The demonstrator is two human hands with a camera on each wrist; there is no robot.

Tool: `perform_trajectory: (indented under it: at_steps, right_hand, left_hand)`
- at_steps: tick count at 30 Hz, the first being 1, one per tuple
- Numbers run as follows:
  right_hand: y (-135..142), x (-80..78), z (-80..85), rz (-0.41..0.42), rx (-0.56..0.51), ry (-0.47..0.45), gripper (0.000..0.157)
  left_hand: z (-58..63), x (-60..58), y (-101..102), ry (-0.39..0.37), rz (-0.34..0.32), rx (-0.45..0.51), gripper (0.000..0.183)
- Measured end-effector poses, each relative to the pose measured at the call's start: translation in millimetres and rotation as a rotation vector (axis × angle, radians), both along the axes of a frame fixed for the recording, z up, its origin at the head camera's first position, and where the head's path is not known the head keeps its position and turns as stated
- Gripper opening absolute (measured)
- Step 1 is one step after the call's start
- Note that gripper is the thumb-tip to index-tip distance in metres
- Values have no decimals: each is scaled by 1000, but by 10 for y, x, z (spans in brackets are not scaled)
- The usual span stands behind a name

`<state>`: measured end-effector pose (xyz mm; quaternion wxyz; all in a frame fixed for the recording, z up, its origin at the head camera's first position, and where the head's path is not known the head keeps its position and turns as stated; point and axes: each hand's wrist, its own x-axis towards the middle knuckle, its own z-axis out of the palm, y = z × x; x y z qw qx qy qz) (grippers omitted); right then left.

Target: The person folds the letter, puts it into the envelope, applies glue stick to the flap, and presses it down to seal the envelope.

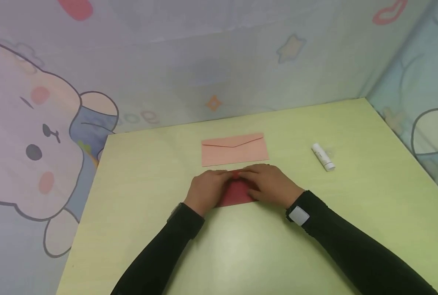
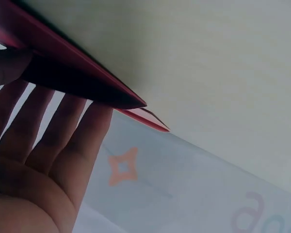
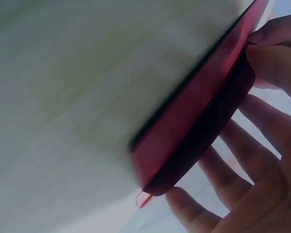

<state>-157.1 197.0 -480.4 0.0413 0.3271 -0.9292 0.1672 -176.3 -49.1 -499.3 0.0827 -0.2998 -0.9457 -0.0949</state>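
Observation:
A red envelope (image 1: 237, 194) lies on the table between both hands, its flap (image 3: 199, 138) raised along the far edge. My left hand (image 1: 207, 190) holds the flap's left part, thumb on the near side and fingers behind it, as the left wrist view shows. On the right part, my right hand (image 1: 272, 184) pinches the flap between its thumb and fingers, with the other fingers spread along the back. The two hands' fingertips nearly meet at the middle of the flap. The envelope's side ends are partly covered by the hands.
Just beyond the red envelope lies a pink envelope (image 1: 235, 155) with its pointed flap folded down. A white glue stick (image 1: 323, 157) rests on the pale yellow table (image 1: 138, 196) to the right. A printed cloth (image 1: 189, 61) hangs behind the table.

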Motion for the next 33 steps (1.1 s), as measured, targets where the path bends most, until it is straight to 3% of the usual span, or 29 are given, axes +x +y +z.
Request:
perform_trajectory:
  at_steps: [3,9,14,15,16,21,22,28,32,33]
  right_hand:
    - [-28,-23,-20,11,29,-1,49]
    - [-22,-72,-44,10,88,-103,56]
    - [-10,-96,-46,-4,90,-182,60]
    - [-11,-98,-43,-5,94,-186,61]
    - [-13,-97,-39,-4,100,-184,61]
    - [-67,-87,-28,21,176,-129,58]
    - [-81,-82,-27,26,186,-123,57]
    - [-121,-49,-20,24,226,-133,56]
    - [-113,-67,-11,3,249,-125,53]
    - [-102,-73,-3,-1,252,-116,51]
  left_hand:
    - [-24,-22,10,-11,-20,-9,35]
    - [-49,-122,55,-29,-83,-26,32]
    - [-359,-332,63,61,-106,-94,31]
    - [-369,-341,66,63,-107,-107,31]
    - [-371,-339,70,62,-105,-121,31]
    - [-52,-125,123,15,-72,-168,29]
    - [-34,-99,127,17,-67,-172,29]
    - [-13,-36,88,-10,-74,-132,31]
    - [-14,-37,79,29,-88,-137,29]
    - [-74,-66,69,53,-91,-140,27]
